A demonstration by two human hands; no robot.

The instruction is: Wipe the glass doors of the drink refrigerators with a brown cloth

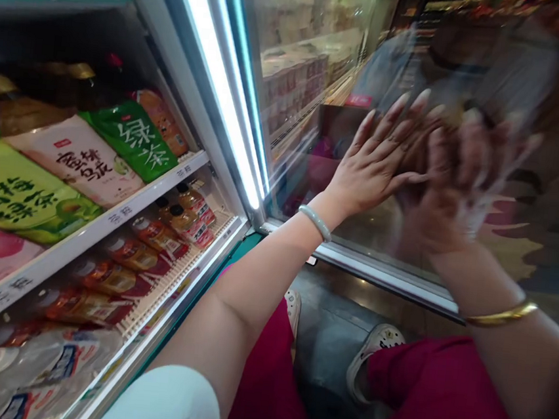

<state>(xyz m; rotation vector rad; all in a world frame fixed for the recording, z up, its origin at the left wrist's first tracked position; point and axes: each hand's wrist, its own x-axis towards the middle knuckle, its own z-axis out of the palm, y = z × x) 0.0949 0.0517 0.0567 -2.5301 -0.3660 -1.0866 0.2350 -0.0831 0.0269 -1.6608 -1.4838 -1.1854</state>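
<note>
An open glass door (305, 199) stands at the right of a lit display cooler. My left hand (376, 156), with a pale bangle at its wrist, is at the glass with its fingers spread and nothing in it. Close beside it, my right hand (454, 193) is blurred; some white, translucent material (479, 212) shows along its edge, and I cannot make out whether the hand holds it. A gold bangle (501, 315) circles the right wrist. Reflections overlap both hands' fingertips.
Cooler shelves on the left carry green, pink and yellow-green pouches (29, 192), with bottles (121, 263) below. A bright light strip (217, 78) runs down the cooler's frame. The door's lower metal edge (377, 268) passes above my shoes (377, 351).
</note>
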